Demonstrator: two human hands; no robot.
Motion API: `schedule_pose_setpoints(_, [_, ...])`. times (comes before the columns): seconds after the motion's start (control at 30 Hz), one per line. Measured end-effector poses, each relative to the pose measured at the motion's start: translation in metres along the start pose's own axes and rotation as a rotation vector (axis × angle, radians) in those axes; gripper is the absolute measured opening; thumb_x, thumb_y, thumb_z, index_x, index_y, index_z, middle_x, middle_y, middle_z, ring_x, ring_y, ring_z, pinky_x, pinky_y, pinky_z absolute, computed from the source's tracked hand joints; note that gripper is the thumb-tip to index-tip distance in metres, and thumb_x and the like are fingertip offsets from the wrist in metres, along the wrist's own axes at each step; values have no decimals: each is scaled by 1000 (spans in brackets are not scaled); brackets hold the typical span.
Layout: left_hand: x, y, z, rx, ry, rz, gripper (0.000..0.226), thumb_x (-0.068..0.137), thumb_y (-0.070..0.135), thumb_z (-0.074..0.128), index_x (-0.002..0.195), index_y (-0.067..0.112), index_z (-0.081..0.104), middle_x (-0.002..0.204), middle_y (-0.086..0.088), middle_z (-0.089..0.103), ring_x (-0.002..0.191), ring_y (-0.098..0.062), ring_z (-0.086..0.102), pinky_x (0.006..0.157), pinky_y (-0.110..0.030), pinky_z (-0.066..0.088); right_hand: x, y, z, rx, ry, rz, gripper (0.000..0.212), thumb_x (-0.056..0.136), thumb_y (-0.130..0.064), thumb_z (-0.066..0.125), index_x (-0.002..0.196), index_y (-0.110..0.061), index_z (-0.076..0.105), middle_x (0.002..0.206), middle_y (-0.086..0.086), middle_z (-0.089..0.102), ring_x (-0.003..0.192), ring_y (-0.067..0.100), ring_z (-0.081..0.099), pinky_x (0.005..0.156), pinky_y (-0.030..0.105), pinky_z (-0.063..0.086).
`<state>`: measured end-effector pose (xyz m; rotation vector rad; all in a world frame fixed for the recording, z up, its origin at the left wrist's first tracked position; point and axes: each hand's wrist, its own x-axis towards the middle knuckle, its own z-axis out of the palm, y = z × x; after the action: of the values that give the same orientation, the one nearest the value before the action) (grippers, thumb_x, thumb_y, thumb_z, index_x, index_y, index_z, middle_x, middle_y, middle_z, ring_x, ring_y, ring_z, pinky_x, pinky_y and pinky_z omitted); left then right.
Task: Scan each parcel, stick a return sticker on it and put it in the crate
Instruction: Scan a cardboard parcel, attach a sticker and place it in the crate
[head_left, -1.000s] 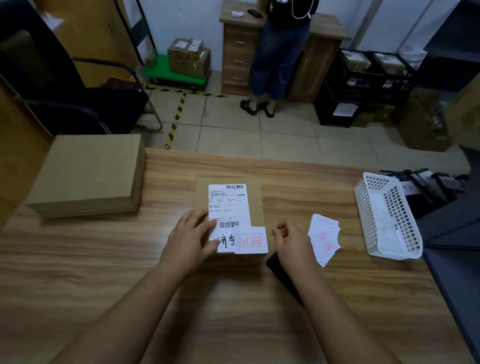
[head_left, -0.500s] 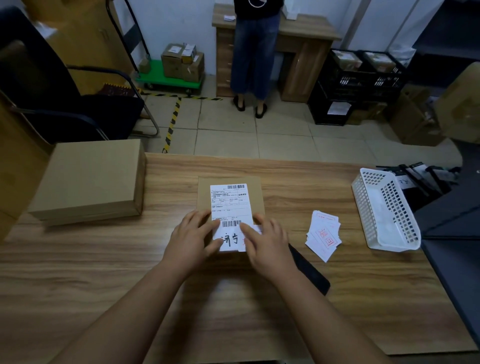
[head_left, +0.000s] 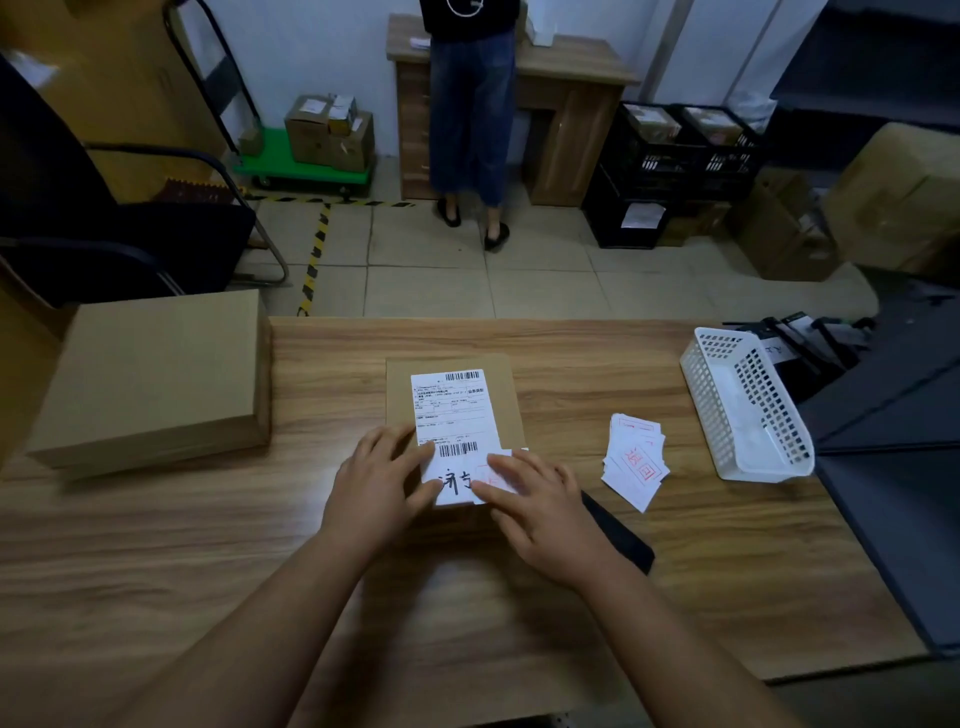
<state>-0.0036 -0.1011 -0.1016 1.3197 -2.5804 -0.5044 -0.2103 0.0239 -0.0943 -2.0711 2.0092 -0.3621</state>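
A flat brown parcel (head_left: 506, 395) with a white shipping label (head_left: 452, 410) lies in the middle of the wooden table (head_left: 208, 545). My left hand (head_left: 376, 483) rests flat on the parcel's near left corner, fingers on the label. My right hand (head_left: 535, 506) lies flat with spread fingers over a white return sticker (head_left: 491, 475) with red print, at the label's lower right. A pile of loose return stickers (head_left: 636, 460) sits to the right. A dark scanner (head_left: 618, 532) lies partly hidden behind my right wrist.
A larger plain brown box (head_left: 156, 379) sits at the table's left. A white perforated basket (head_left: 748, 405) stands at the right edge. Beyond the table are a black chair (head_left: 104, 228), a standing person (head_left: 470, 104), black crates (head_left: 680, 156) holding parcels, and a green trolley (head_left: 306, 166).
My right hand came in from beside the parcel onto the return sticker and now lies flat over it. The left hand has stayed on the parcel.
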Motion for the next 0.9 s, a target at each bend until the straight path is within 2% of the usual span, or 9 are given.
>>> schedule_pose_setpoints(0.1, [0, -2, 4, -5, 10, -3, 68, 76, 68, 31, 125, 32, 62, 144, 7, 44, 129, -21, 35, 94, -43, 45, -15, 10, 3, 73, 97, 19, 37, 94, -44, 43, 127, -42, 60, 147, -15, 46, 142, 8, 30, 110, 36, 17])
schedule_pose_setpoints(0.23, [-1, 3, 4, -52, -7, -45, 75, 74, 69, 27, 131, 31, 58, 149, 7, 38, 137, -20, 27, 101, -44, 41, -11, 15, 4, 247, 286, 156, 26, 93, -34, 59, 113, -25, 73, 125, -10, 61, 115, 7, 53, 97, 38, 46])
schedule_pose_setpoints(0.37, [-4, 10, 4, -76, -65, -108, 69, 80, 61, 34, 141, 32, 48, 158, 8, 23, 147, -18, 13, 114, -42, 25, -5, 18, -10, 498, 159, 397, 27, 91, -24, 68, 118, -23, 71, 112, -14, 59, 90, -6, 55, 84, 10, 45])
schedule_pose_setpoints(0.47, [-10, 13, 2, -153, -31, -163, 70, 79, 60, 41, 143, 31, 45, 161, 0, 17, 148, -21, 13, 116, -42, 21, -10, 29, -15, 612, 116, 444, 30, 94, -12, 62, 116, -30, 68, 107, -16, 64, 97, -7, 59, 80, 1, 41])
schedule_pose_setpoints(0.57, [-20, 7, 5, -226, 21, -223, 83, 77, 61, 62, 148, 24, 37, 160, -2, 21, 145, -23, 21, 117, -40, 23, -10, 40, -16, 835, 48, 545, 44, 91, -21, 68, 131, -34, 54, 121, -14, 63, 114, 4, 59, 85, 19, 52])
schedule_pose_setpoints(0.67, [-27, 4, 10, -435, 9, -355, 100, 70, 50, 81, 151, 21, 30, 151, 4, 38, 136, -15, 39, 113, -38, 35, -1, 41, -21, 881, -157, 469, 84, 79, -34, 81, 148, -36, 33, 137, -24, 48, 121, -6, 49, 78, 12, 46])
schedule_pose_setpoints(0.77, [-28, 14, 8, -586, 27, -415, 100, 65, 37, 88, 149, 27, 35, 136, 7, 55, 117, -9, 55, 99, -35, 49, 11, 41, -21, 847, -213, 361, 74, 74, -24, 84, 126, -57, 43, 113, -42, 54, 107, -22, 50, 74, -1, 40])
schedule_pose_setpoints(0.83, [-32, 22, 4, -648, 77, -441, 97, 64, 27, 90, 147, 27, 39, 130, 8, 58, 113, -9, 58, 94, -30, 51, 14, 40, -20, 793, -180, 312, 67, 74, -21, 84, 112, -62, 46, 103, -42, 57, 102, -24, 50, 76, 1, 40])
schedule_pose_setpoints(0.9, [-40, 32, -6, -702, 153, -470, 96, 63, 22, 91, 145, 29, 41, 129, 9, 58, 111, -6, 58, 89, -24, 51, 13, 38, -23, 775, -131, 263, 65, 75, -20, 82, 115, -57, 47, 107, -35, 58, 100, -23, 51, 76, 2, 40])
